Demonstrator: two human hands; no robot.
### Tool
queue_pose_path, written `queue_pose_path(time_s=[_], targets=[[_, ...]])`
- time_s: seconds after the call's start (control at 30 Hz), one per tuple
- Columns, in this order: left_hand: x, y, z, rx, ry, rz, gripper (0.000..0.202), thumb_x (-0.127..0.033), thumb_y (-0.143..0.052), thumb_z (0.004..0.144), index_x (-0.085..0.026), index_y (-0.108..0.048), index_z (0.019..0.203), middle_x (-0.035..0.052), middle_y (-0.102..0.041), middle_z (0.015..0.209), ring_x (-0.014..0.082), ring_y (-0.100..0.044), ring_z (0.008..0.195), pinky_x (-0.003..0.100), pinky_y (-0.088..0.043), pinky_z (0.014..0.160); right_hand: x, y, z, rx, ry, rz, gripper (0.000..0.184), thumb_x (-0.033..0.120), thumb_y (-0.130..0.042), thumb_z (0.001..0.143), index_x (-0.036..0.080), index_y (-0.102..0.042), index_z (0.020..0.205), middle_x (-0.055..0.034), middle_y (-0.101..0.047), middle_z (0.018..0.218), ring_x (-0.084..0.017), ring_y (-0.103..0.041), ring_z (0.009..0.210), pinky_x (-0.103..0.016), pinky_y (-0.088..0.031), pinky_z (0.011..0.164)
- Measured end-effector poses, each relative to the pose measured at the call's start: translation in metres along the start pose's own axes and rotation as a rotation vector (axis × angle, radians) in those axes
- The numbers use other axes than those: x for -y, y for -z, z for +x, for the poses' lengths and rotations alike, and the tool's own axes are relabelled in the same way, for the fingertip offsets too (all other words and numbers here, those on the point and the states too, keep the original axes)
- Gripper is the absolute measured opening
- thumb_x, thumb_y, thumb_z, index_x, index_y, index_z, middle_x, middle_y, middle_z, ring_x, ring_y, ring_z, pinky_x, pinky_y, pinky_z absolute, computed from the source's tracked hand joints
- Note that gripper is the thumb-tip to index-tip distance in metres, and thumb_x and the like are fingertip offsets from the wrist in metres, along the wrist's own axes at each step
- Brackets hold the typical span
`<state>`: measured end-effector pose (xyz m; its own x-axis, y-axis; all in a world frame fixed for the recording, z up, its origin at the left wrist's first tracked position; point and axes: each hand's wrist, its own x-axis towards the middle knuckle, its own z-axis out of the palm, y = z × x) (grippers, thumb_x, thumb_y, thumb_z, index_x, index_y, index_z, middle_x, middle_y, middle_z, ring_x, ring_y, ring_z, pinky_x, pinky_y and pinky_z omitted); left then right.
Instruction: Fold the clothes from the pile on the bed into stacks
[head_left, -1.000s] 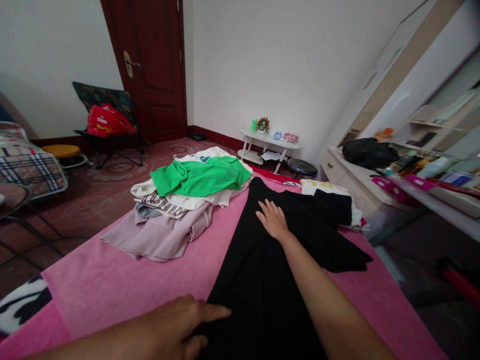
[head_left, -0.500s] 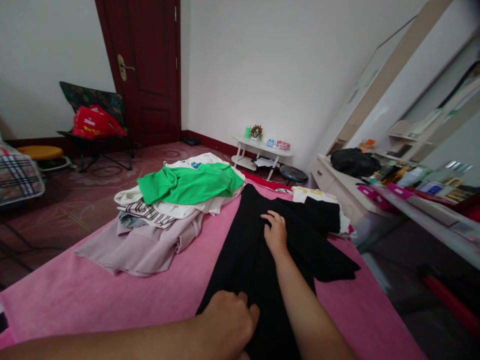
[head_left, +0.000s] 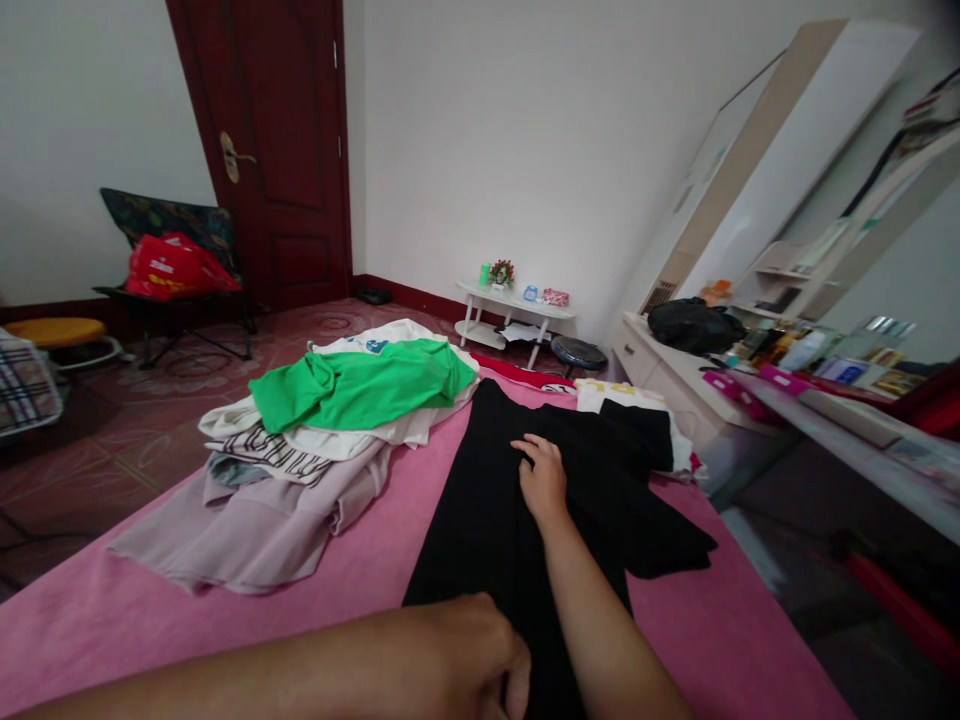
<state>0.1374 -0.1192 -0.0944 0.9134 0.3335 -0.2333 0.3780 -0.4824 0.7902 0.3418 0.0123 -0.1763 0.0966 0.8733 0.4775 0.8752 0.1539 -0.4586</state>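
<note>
A black garment (head_left: 487,520) lies spread lengthwise on a pink blanket (head_left: 360,590). My right hand (head_left: 540,478) rests on its upper middle, fingers curled and pinching the black cloth. My left hand (head_left: 480,655) is closed into a fist at the garment's near edge, gripping the fabric there. To the left sits a pile of clothes: a green shirt (head_left: 360,385) on top, white and striped pieces beneath, and a pale mauve garment (head_left: 255,525) at the bottom.
A folded black-and-white stack (head_left: 637,425) lies at the blanket's far right. Beyond stand a small white table (head_left: 517,305), a dark stool (head_left: 577,352), a dresser (head_left: 675,370) with a black bag, a folding chair (head_left: 172,270) holding a red bag, and a dark red door (head_left: 270,150).
My right hand went from lying flat to curling and pinching the black cloth. My left hand closed from pointing fingers into a fist on the near edge. The view shifted slightly right.
</note>
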Motion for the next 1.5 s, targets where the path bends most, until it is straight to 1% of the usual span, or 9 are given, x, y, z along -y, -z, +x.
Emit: queue_pose_path(time_s=[0.13, 0.3, 0.37, 0.57, 0.83, 1.03, 1.23, 1.33, 1.5], targets=[[0.012, 0.013, 0.033, 0.102, 0.043, -0.057, 0.017, -0.013, -0.059, 0.075, -0.018, -0.069, 0.087, -0.0010, -0.067, 0.065, 0.0141, -0.063, 0.055, 0.020, -0.046, 0.050, -0.002, 0.001, 0.001, -0.090, -0.023, 0.092, 0.050, 0.003, -0.037, 0.069, 0.020, -0.065, 0.107, -0.0056, -0.061, 0.116, -0.019, -0.051, 0.112, -0.032, -0.038, 0.102], [0.035, 0.063, 0.091, -0.769, 0.097, 0.268, 0.031, -0.017, -0.044, 0.086, -0.018, -0.064, 0.109, 0.0095, -0.067, 0.106, 0.0213, -0.064, 0.100, 0.032, -0.048, 0.088, -0.001, 0.005, 0.000, -0.196, -0.031, 0.169, 0.042, 0.007, -0.036, 0.072, 0.018, -0.064, 0.102, -0.0089, -0.063, 0.110, -0.020, -0.055, 0.107, -0.033, -0.042, 0.097], [0.057, 0.075, 0.112, -0.896, 0.155, 0.349, 0.043, -0.016, -0.042, 0.087, -0.013, -0.051, 0.129, 0.0135, -0.056, 0.128, 0.0218, -0.053, 0.118, 0.032, -0.041, 0.100, 0.001, 0.010, -0.002, -0.234, -0.023, 0.153, 0.040, 0.009, -0.035, 0.075, 0.019, -0.063, 0.102, -0.0091, -0.062, 0.111, -0.021, -0.054, 0.108, -0.033, -0.042, 0.096], [0.107, 0.069, 0.133, -0.766, 0.174, 0.498, 0.048, -0.022, -0.041, 0.089, -0.010, -0.046, 0.135, 0.0137, -0.038, 0.147, 0.0260, -0.031, 0.137, 0.041, -0.023, 0.114, -0.020, 0.066, 0.001, -0.289, -0.180, -0.232, 0.039, 0.019, -0.045, 0.080, 0.022, -0.060, 0.115, -0.0103, -0.057, 0.125, -0.028, -0.048, 0.117, -0.044, -0.037, 0.097], [0.109, 0.070, 0.129, -0.760, 0.153, 0.512, 0.049, -0.025, -0.042, 0.091, -0.017, -0.042, 0.139, 0.0103, -0.039, 0.147, 0.0237, -0.032, 0.137, 0.041, -0.024, 0.114, -0.075, 0.145, 0.006, 0.283, -0.598, -0.315, 0.039, 0.039, -0.075, 0.058, 0.026, -0.071, 0.095, -0.0082, -0.069, 0.089, -0.028, -0.065, 0.081, -0.037, -0.047, 0.068], [0.110, 0.070, 0.127, -0.738, 0.117, 0.493, 0.042, -0.022, -0.044, 0.090, -0.032, -0.055, 0.129, 0.0037, -0.039, 0.147, 0.0250, -0.031, 0.137, 0.044, -0.026, 0.112, -0.044, 0.173, 0.005, -0.251, -0.713, -0.420, 0.042, 0.048, -0.058, 0.074, 0.025, -0.068, 0.108, -0.0162, -0.068, 0.096, -0.035, -0.062, 0.087, -0.040, -0.044, 0.062], [0.115, 0.069, 0.130, -0.782, 0.014, 0.305, 0.037, -0.017, -0.052, 0.083, -0.032, -0.066, 0.115, 0.0022, -0.048, 0.141, 0.0283, -0.033, 0.136, 0.049, -0.023, 0.112, -0.007, 0.182, 0.010, -0.354, -0.579, -0.403, 0.040, 0.048, -0.059, 0.074, 0.023, -0.070, 0.103, -0.0148, -0.069, 0.093, -0.036, -0.062, 0.086, -0.041, -0.043, 0.065], [0.122, 0.076, 0.134, -0.980, -0.091, -0.144, 0.024, -0.015, -0.057, 0.078, -0.023, -0.072, 0.094, 0.0047, -0.065, 0.117, 0.0254, -0.052, 0.120, 0.042, -0.032, 0.109, 0.045, 0.171, 0.004, -0.203, -0.255, -0.316, 0.031, 0.036, -0.063, 0.074, 0.023, -0.068, 0.102, -0.0083, -0.068, 0.103, -0.029, -0.063, 0.092, -0.037, -0.045, 0.075], [0.136, 0.092, 0.135, -1.223, -0.038, -0.483, 0.039, -0.030, -0.027, 0.095, -0.014, -0.053, 0.119, 0.0143, -0.063, 0.113, 0.0209, -0.065, 0.099, 0.037, -0.052, 0.084, 0.123, 0.148, -0.027, 0.613, 0.227, 0.001, 0.052, 0.031, -0.071, 0.072, 0.033, -0.058, 0.122, 0.0017, -0.068, 0.106, -0.017, -0.063, 0.091, -0.028, -0.046, 0.081]])
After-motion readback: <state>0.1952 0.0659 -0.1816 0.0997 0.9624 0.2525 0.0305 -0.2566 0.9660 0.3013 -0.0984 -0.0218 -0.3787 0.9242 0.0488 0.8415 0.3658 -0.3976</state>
